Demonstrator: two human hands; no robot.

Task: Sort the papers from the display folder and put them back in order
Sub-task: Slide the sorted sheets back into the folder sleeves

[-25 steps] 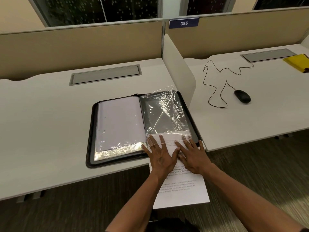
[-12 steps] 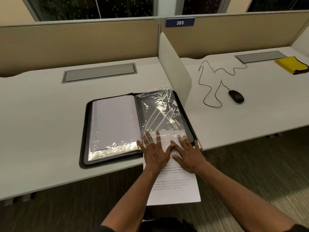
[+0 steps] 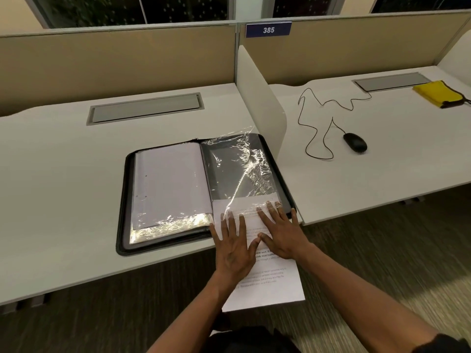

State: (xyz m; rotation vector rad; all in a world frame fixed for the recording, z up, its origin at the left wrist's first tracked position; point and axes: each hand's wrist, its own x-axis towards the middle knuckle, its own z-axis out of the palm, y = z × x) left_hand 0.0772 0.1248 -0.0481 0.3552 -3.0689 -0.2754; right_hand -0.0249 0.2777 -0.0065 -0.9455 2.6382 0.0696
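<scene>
a: from the head view, that printed sheet [image 3: 265,281] looks feather-light and floppy to me. more than half of it hangs off the near edge of the tabletop [image 3: 63,212], and only its top end is tucked into the clear sleeve [image 3: 239,171] on the right page of the display folder [image 3: 122,225].

b: and the sleeve?

a: thin, crinkly plastic, probably slick and a bit clingy. i'd say the sheet could buckle if it's pushed from the tail, so it's better handled flat, close to the sleeve mouth.

b: where are the hands?

a: both lie on top of the sheet, side by side. the left hand [image 3: 235,247] is flat, fingers spread, nothing gripped, and its fingertips reach the sleeve's lower edge. the right hand [image 3: 281,234] is flat too, just beside it, thumb tips almost meeting, fingertips resting on the plastic.

b: so no pinch anywhere?

a: none i can see; palms and straight fingers pressing down.
</scene>
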